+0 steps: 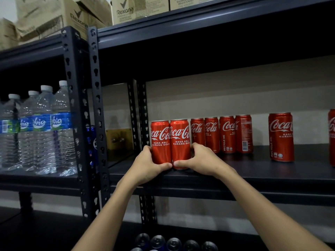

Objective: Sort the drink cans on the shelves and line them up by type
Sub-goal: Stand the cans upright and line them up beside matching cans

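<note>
As both hands clasp them | left hand (147, 163), right hand (201, 160) | two Coca-Cola cans (170, 142) "RASA ASLI KURANG GULA" | fingers wrapped

4 water bottles (43, 127) upright on left shelf; cardboard boxes (54, 17) stacked atop racks.

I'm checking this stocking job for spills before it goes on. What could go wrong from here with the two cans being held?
1. The left hand and right hand hold the two front cans only low down, so a push could tip them.
2. Those cans stand near the shelf's front edge; a slip might drop them onto the cans below.
</note>
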